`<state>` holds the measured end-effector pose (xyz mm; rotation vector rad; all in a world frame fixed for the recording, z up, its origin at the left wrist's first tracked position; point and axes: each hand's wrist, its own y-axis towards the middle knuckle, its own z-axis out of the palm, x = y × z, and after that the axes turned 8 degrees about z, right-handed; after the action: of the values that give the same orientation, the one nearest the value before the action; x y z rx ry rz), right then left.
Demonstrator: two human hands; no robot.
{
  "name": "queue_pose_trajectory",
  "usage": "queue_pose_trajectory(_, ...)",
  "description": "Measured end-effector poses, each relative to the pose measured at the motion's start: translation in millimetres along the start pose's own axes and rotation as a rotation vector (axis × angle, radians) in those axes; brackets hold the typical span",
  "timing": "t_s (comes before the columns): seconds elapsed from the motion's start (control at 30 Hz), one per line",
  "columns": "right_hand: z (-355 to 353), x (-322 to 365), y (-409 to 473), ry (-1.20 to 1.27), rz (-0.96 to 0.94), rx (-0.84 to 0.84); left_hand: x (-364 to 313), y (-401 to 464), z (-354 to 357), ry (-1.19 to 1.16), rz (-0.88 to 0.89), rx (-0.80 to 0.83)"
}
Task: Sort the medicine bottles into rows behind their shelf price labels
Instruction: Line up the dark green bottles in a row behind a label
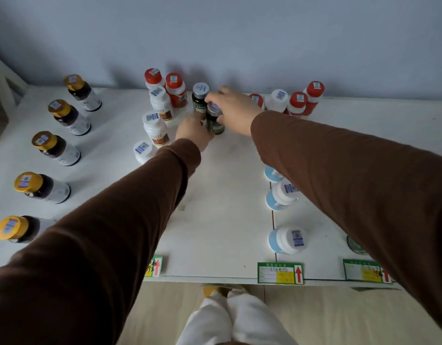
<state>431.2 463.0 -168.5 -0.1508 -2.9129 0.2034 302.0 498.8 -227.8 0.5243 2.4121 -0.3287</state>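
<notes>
Behind the green price label (280, 273), far back by the wall, my right hand (233, 112) and left hand (193, 131) both grip a dark green glass bottle with a silver cap (214, 120). Rigid, smooth, probably light; best held around its body.

Place: a pharmacy-style shop shelf, or a mock-up of one.
Labels: 3 green-bordered price labels (280, 273) with red arrows fixed along the front edge of the white counter (222, 195).
Stock: medicine bottles standing in rows by kind, 5 gold-capped bottles (59, 148) at the left, each cap carrying a barcode sticker.
Backdrop: plain grey wall (239, 33), pale floor (339, 314) below.
</notes>
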Motion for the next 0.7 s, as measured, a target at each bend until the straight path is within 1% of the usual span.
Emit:
queue_pose_trajectory(0.1,2.0,-2.5,2.7,0.034,0.019,0.008,0.9,1.6,6.5,-0.028,0.044,-0.004)
queue_pose_trajectory(0.17,-2.4,-6.4,1.0,0.094,0.046,0.009,-0.9,-0.9,7.3,-0.094,0.050,0.003)
queue_pose_trajectory(0.2,-7.4,-8.9,-0.9,0.128,0.066,-0.001,-3.1,-3.1,6.7,-0.193,0.044,0.007)
queue_pose_trajectory(0.27,-21.8,-15.0,-7.0,0.195,0.125,-0.017,-10.6,-10.9,1.5,-0.531,-0.025,0.037)
queue_pose_trajectory(0.33,-39.8,-21.8,-15.6,0.331,0.188,0.000,-18.3,-20.7,-8.2,-0.851,-0.095,0.115)
queue_pose_trajectory(0.4,-57.0,-27.4,-27.6,0.505,0.236,0.026,-23.4,-28.7,-19.3,-1.079,-0.124,0.222)
queue_pose_trajectory(0.5,-75.7,-32.5,-47.6,0.653,0.268,0.013,-30.4,-40.6,-34.0,-1.341,-0.136,0.372)
queue_pose_trajectory(0.6,-88.8,-35.3,-67.0,0.724,0.275,0.003,-39.8,-54.1,-42.7,-1.440,-0.100,0.498)
queue_pose_trajectory(0.7,-96.9,-40.4,-83.1,0.791,0.246,0.007,-49.6,-66.9,-47.8,-1.437,-0.018,0.547)
